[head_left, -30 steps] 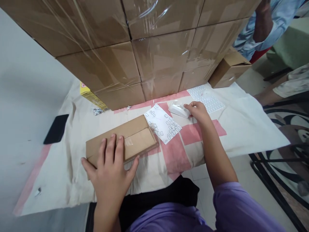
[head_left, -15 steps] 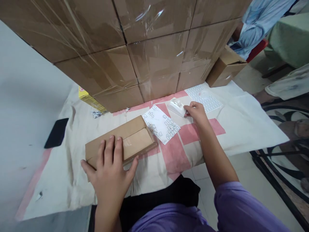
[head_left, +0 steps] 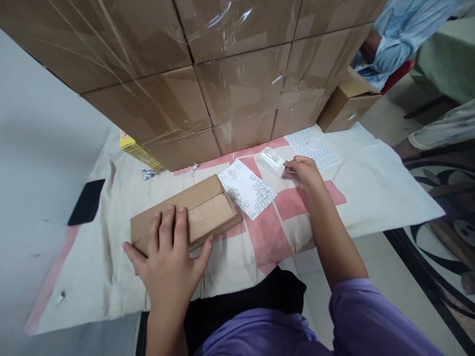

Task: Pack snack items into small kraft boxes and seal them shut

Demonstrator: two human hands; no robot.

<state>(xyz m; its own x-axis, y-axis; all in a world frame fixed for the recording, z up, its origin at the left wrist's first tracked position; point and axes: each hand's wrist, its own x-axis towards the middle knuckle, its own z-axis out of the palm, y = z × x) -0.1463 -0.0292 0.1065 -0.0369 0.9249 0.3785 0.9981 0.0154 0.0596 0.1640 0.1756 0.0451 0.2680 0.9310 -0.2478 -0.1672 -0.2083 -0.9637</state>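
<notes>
Resting flat on a closed cardboard box (head_left: 213, 215), the left hand (head_left: 168, 262) basically worked as a paperweight: fingers spread wide over the top, thumb out past the near edge, not really clamped on anything. The box lay at a slant on the cloth-covered table (head_left: 386, 188), left of a printed sheet (head_left: 245, 179) and in front of the plastic-wrapped carton stack (head_left: 241, 84).

Over on the right, a white tape dispenser (head_left: 267, 164) sat just past that sheet, with the right hand (head_left: 305, 170) at its near right end. Those fingers were bunched in close, but honestly I couldn't tell if they had the tape end or the dispenser body.

My guess on handling: the box looked fairly light and stiff, though the top might've dented under hard pressure, so the long sides seemed the safest hold. The dispenser looked like smooth hard plastic, maybe slidey, so I'd have steadied it by the base.

Pose-wise, the right arm reached well forward, wrist slightly bent inward, while the left forearm came up from the bottom edge, palm down.
</notes>
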